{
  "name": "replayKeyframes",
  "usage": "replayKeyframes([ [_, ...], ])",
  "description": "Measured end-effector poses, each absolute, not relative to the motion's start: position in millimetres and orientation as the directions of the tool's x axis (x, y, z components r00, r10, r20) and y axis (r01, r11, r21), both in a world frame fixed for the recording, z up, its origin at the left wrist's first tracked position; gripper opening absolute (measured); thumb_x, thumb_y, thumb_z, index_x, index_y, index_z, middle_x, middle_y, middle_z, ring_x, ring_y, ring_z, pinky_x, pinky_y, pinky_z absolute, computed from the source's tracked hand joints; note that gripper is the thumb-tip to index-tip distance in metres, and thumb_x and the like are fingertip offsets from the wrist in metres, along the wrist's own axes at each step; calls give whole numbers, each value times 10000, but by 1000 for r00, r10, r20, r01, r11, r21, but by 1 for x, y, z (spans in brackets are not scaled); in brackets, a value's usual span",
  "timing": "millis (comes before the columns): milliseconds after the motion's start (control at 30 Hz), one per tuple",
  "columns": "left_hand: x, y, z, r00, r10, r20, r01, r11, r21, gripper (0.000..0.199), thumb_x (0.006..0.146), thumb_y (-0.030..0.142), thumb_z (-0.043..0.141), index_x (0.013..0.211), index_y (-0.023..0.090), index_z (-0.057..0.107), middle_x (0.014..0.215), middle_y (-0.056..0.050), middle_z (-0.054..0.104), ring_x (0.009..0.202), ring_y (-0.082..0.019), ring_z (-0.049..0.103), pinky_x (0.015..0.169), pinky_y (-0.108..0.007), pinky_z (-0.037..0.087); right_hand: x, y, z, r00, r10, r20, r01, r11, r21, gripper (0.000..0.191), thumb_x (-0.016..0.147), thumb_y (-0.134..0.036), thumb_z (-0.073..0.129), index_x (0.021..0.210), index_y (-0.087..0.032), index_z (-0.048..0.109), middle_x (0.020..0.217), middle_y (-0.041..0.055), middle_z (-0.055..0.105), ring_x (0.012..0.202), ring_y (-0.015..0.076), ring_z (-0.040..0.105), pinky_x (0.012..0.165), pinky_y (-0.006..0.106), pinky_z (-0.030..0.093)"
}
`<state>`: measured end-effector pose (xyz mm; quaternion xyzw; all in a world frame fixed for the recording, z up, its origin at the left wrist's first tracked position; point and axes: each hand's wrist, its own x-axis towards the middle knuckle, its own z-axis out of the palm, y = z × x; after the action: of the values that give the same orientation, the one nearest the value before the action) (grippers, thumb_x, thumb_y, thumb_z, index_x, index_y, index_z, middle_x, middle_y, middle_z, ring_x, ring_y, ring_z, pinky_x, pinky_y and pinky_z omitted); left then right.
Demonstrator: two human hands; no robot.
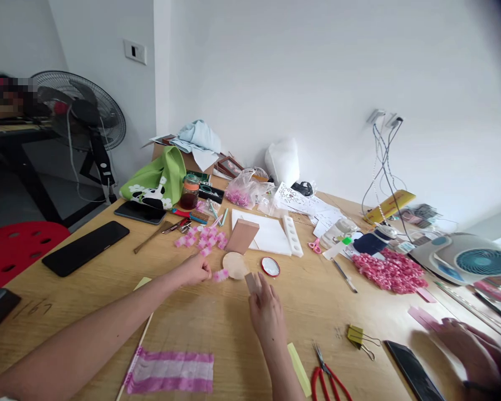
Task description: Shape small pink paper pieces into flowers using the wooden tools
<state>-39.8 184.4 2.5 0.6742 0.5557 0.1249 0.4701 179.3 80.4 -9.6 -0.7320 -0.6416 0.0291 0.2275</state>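
Across the wooden table (229,340), from left to right:

- At far left, a red stool (16,250) stands beyond the table edge. A black phone (86,248) lies near that edge, with a slim wooden tool (152,236) to its right.
- Near the lower edge, a pink striped cloth (169,370) lies along a thin stick (136,353).
- Loose pink cubes (202,239) sit just beyond the left hand (195,269). Its fingers are loosely bunched, but whether they hold anything cannot be told. A small pink cluster (220,275) lies just beside the fingertips.
- The right hand (267,314) pinches a small tan block (253,283) between thumb and fingers, with the block standing up above the fingertips.
- Just past that block lie a round tan disc (235,265) and a red-rimmed mirror (270,267). Farther off, a larger tan block (242,236) leans on a white board (269,236).
- Toward the right lie red-handled scissors (328,379), a yellow binder clip (355,336) and a heap of pink beads (390,273).
- At far right, another person's blurred hand (463,351) is near pink strips (423,318).
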Motion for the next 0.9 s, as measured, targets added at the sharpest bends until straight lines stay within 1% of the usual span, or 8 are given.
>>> replayKeyframes([
  [100,-37,186,8,373,798,-473,686,107,720,249,917,332,593,1066,134,609,1012,-46,640,833,-159,639,720,-328,551,165,92,-1,97,943,318,936,22,-351,474,879,-166,398,1341,-172,504,977,88,647,905,225,605,767,294,437],
  [200,-37,189,13,351,769,-534,719,143,680,218,922,327,586,1012,130,610,919,-27,637,730,-121,621,640,-277,539,153,103,0,31,957,289,957,55,-285,459,912,-161,412,1362,-186,498,958,77,636,890,209,601,749,271,430],
  [300,-38,192,14,321,761,-564,729,182,660,202,925,325,582,939,125,607,805,5,612,611,-84,573,544,-221,498,146,109,-5,-18,970,244,968,78,-237,453,912,-126,430,1346,-207,528,945,71,626,873,200,597,748,260,427],
  [400,-40,194,11,295,766,-572,716,220,663,201,926,323,582,912,124,604,767,17,597,574,-72,550,516,-205,478,145,109,-10,-30,976,216,976,75,-206,473,896,-87,429,1339,-209,544,922,77,614,852,211,588,729,268,423],
  [500,-43,194,7,263,779,-569,693,258,673,208,929,329,575,964,127,609,844,-7,623,656,-98,594,586,-244,516,141,112,-10,-35,981,191,982,69,-174,521,868,-36,406,1346,-198,536,937,91,605,880,233,572,735,285,415],
  [667,-47,190,2,200,805,-559,658,312,685,260,934,347,564,1085,138,595,999,-48,636,805,-145,634,699,-317,550,127,135,-7,-48,982,182,986,76,-151,577,827,-8,406,1373,-175,493,1038,126,599,982,260,535,784,304,409],
  [800,-48,186,0,170,815,-554,636,338,693,289,929,353,570,1129,144,586,1075,-63,627,888,-175,637,761,-359,550,121,147,-9,-40,979,200,985,72,-155,569,828,-16,404,1365,-177,500,1021,135,605,968,258,545,766,302,416],
  [900,-47,185,-1,161,817,-554,626,349,697,298,926,353,574,1139,146,585,1099,-67,623,917,-186,634,783,-374,546,127,147,-10,-31,975,222,983,70,-170,540,842,-44,411,1345,-198,530,990,115,612,932,241,568,736,280,417],
])
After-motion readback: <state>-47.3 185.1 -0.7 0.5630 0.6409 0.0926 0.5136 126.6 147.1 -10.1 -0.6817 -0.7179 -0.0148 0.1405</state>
